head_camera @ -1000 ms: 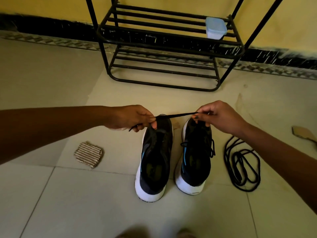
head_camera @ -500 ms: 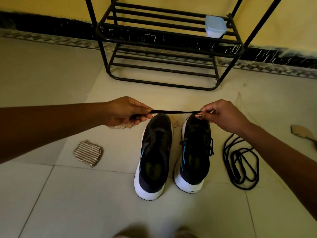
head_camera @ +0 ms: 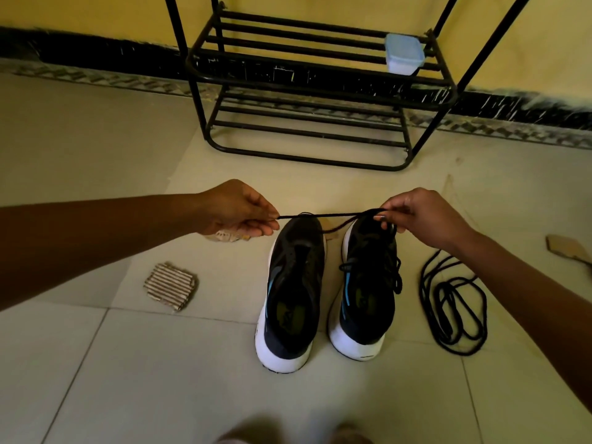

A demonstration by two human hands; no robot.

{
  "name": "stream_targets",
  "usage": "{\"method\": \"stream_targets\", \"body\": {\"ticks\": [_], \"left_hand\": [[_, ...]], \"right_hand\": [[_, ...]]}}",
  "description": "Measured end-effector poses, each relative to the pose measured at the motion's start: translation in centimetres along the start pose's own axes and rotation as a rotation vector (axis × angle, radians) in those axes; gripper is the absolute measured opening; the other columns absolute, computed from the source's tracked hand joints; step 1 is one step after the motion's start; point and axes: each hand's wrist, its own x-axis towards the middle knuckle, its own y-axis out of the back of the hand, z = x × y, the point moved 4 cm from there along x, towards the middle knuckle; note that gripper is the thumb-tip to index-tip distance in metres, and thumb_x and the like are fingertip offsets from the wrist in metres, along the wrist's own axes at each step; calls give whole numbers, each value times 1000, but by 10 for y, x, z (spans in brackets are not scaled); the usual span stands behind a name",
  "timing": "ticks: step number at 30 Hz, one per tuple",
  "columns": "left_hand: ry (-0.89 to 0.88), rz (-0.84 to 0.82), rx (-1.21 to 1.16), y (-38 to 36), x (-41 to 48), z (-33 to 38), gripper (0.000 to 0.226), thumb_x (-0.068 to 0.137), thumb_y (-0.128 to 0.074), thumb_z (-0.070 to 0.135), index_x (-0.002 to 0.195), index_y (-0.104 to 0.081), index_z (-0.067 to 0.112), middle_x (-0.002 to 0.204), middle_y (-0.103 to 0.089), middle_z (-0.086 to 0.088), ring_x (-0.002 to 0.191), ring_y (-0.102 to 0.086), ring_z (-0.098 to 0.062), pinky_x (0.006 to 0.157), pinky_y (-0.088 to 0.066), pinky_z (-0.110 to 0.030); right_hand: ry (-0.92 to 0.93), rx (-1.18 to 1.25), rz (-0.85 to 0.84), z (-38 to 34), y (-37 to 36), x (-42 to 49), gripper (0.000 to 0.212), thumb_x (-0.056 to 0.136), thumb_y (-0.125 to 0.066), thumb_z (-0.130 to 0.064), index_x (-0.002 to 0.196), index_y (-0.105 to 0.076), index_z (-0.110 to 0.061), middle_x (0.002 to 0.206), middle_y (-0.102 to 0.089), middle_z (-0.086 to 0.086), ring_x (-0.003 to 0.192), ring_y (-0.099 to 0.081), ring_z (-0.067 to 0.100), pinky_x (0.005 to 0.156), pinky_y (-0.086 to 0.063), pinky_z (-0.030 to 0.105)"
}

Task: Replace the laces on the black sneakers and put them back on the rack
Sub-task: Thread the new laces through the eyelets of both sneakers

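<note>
At mid-frame the left hand point(head_camera: 238, 209) and right hand point(head_camera: 423, 219) each pinch a black lace point(head_camera: 323, 215) taut above the toes of two black sneakers point(head_camera: 296, 293) on the floor; the rack point(head_camera: 317, 78) stands at upper centre.

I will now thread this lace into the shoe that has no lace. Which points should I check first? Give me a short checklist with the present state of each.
1. Grip: left hand and right hand both pinch the black shoelace, taut between them: ok.
2. Lace runs straight: it doubles back into a loop at the right hand: not ok.
3. Left black white-soled sneaker shows no lace: ok.
4. Right black sneaker is laced; old or new lace: cannot tell.
5. Coiled black spare lace lies apart from the shoes: ok.
</note>
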Motion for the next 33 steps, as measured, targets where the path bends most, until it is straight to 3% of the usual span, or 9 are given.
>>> {"method": "stream_targets", "body": {"ticks": [6, 11, 14, 16, 20, 23, 26, 29, 33], "left_hand": [[-40, -32, 18, -2, 4, -2, 7, 87, -60, 9, 90, -66, 7, 76, -73, -5, 64, -70, -10, 61, -58, -20], [-98, -47, 130, -14, 13, -3, 13, 89, -60, 14, 94, -64, 3, 74, -72, -8, 59, -68, -12, 58, -57, -21], [-226, -118, 507, -26, 17, 0, 20, 90, -60, 18, 89, -66, -1, 66, -68, -5, 53, -63, -8, 53, -51, -15], [-247, -181, 745, -32, 18, 2, 22, 91, -58, 19, 91, -67, -1, 74, -69, -9, 55, -60, -7, 54, -47, -11], [-213, -251, 901, -26, 24, 0, 19, 94, -52, 15, 89, -66, 4, 84, -69, -16, 58, -57, -10, 57, -44, -14], [-287, -187, 760, -13, 27, 5, 19, 95, -50, 16, 81, -62, 12, 81, -69, -8, 63, -63, -8, 65, -51, -21], [-326, -129, 423, -15, 27, 12, 15, 96, -48, 16, 88, -61, 14, 101, -67, -7, 94, -63, -19, 84, -50, -28], [-397, -169, 261, -42, 22, 27, 17, 96, -46, 23, 96, -63, 20, 120, -62, 2, 114, -55, -11, 99, -43, -28], [-384, -292, 149, -78, 19, 34, 20, 97, -45, 21, 94, -65, 19, 108, -63, 10, 102, -54, 6, 93, -38, -12]], "right_hand": [[-11, -1, 4, -9, 0, -2, 17, 90, -61, -21, 77, -72, -17, 68, -67, -10, 56, -58, 10, 66, -46, 30], [22, 49, 23, -27, 1, -7, 20, 89, -62, -25, 78, -72, -11, 72, -69, 4, 65, -61, 20, 64, -46, 29], [32, 89, 52, -41, 2, -8, 19, 89, -62, -25, 71, -67, -22, 67, -65, -2, 58, -53, 4, 54, -37, 12], [24, 111, 88, -47, 6, -6, 18, 90, -62, -24, 73, -67, -22, 65, -62, -8, 56, -51, -3, 52, -34, 5], [-3, 133, 177, -46, 21, -5, 12, 90, -61, -22, 81, -68, -19, 69, -62, -10, 65, -54, 0, 54, -34, 2], [-29, 151, 205, -40, 27, -7, 16, 90, -61, -23, 77, -69, -16, 74, -66, -2, 72, -59, 8, 64, -39, 7], [-53, 223, 180, -39, 23, -7, 14, 91, -61, -22, 82, -70, -18, 78, -68, -1, 80, -62, 10, 72, -43, 16], [-42, 272, 146, -45, 12, -4, 19, 90, -61, -22, 73, -66, -28, 75, -67, -3, 81, -62, 13, 80, -47, 28], [-36, 320, 136, -49, 3, 2, 15, 89, -62, -23, 82, -72, -14, 69, -65, -4, 73, -59, 13, 79, -47, 33]]}}
